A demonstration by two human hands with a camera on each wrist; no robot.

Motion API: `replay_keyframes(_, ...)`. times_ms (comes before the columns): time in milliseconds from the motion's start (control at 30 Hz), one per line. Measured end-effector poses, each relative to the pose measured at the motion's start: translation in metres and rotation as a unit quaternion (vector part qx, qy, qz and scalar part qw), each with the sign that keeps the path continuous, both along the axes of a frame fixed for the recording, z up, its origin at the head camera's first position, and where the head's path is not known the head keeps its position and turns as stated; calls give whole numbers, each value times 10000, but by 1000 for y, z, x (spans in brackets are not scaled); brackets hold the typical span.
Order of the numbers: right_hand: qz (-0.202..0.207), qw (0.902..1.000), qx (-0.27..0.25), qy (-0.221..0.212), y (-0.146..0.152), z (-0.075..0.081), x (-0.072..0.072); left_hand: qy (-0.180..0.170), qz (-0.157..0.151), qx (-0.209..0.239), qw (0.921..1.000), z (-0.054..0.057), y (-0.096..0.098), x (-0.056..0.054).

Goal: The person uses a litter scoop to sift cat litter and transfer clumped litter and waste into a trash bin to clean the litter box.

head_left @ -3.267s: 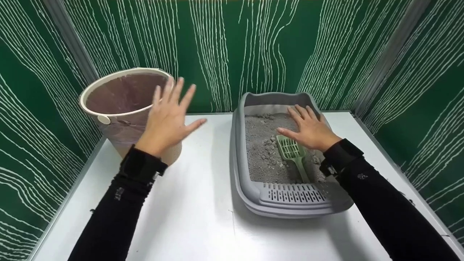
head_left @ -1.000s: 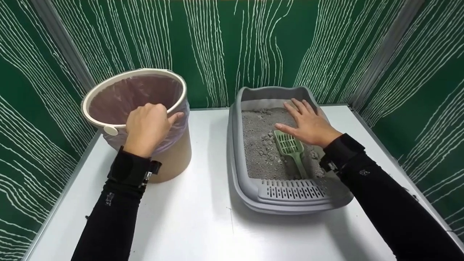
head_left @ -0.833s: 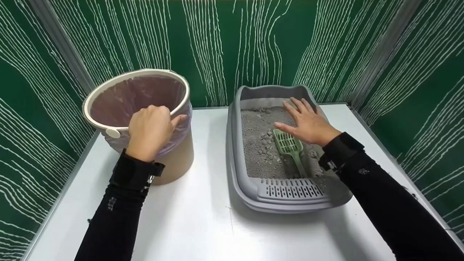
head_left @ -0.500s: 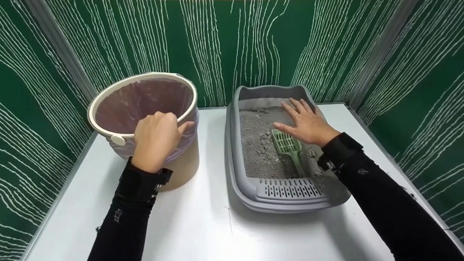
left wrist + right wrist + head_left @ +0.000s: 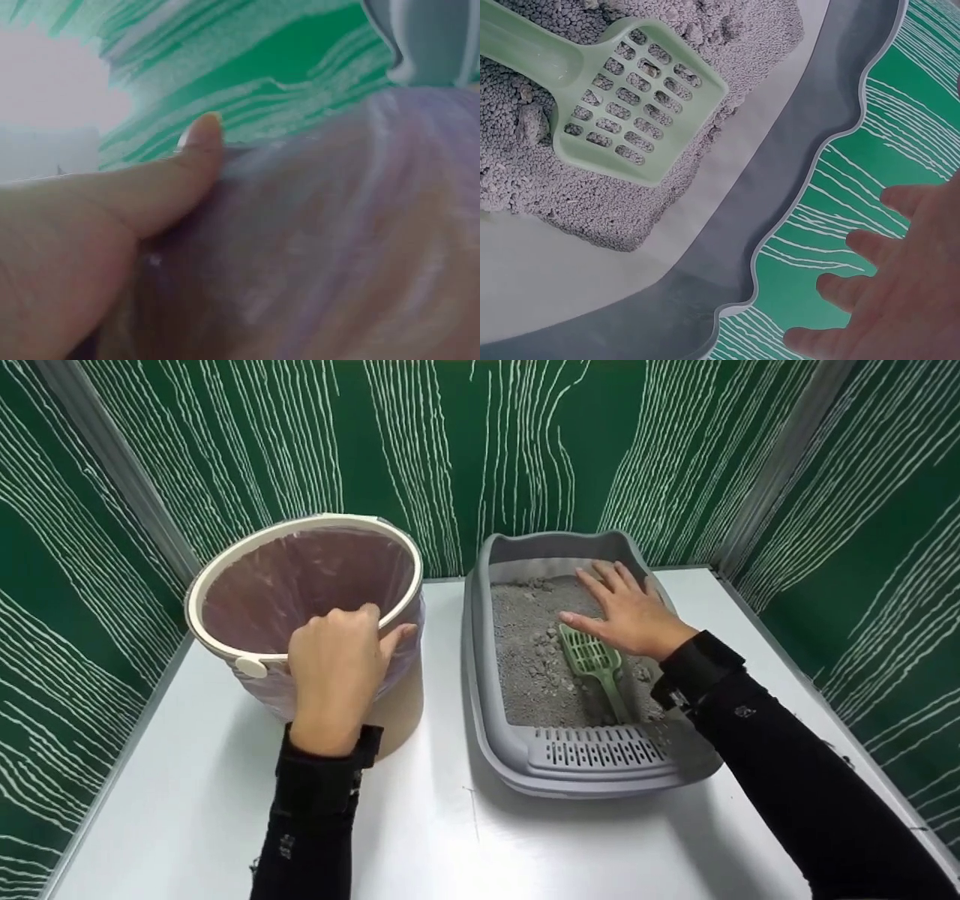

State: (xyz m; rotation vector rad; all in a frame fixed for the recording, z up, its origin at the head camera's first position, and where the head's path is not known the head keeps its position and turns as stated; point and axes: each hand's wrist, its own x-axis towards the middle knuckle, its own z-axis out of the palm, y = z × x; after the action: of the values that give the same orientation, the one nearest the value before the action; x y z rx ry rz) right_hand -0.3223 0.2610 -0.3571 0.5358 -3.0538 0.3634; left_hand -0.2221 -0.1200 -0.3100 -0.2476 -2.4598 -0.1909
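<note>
My left hand [image 5: 337,675] grips the near rim of a beige trash bin [image 5: 401,712], fingers curled over into it and thumb outside. A thin purple bag [image 5: 315,577] lines the bin and folds down over its side; the left wrist view shows the thumb [image 5: 202,142] against the bag [image 5: 322,225]. My right hand [image 5: 637,619], fingers spread, hovers over a grey litter box [image 5: 491,682] and holds nothing. Beneath it, a green slotted litter scoop [image 5: 609,690] lies on the grey cat litter [image 5: 529,690], handle toward me. The right wrist view shows the scoop [image 5: 562,64] up close.
Both containers stand on a white table [image 5: 442,847], the bin left and the litter box right, with a narrow gap between them. Green walls [image 5: 517,435] with white streaks enclose the table on the back and sides. The box's front has a slotted ledge [image 5: 600,750].
My left hand went from open beside the bin to gripping its rim. The bin has since shifted right and toward me, closer to the litter box. The right hand stays over the litter.
</note>
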Motion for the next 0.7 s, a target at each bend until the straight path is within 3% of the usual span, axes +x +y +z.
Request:
replay_keyframes(133,88,9999,-50,-56,-1,0,1,909,64,249,9955,-14,1,4)
replay_keyframes(333,103,9992,285,-257,-3,3,3,1517,78,469,9873,-27,-5,11)
replay_keyframes(433,-78,9938,653,-899,-4,6,3,1815,55,614,9815,-31,-8,12)
replay_keyframes(600,-400,9679,594,-2409,-4,4,0,1978,12,650,9781,-35,-9,10)
replay_keyframes(700,-409,9609,935,-2575,-6,-2,-4,2007,-6,618,9777,-36,-9,9)
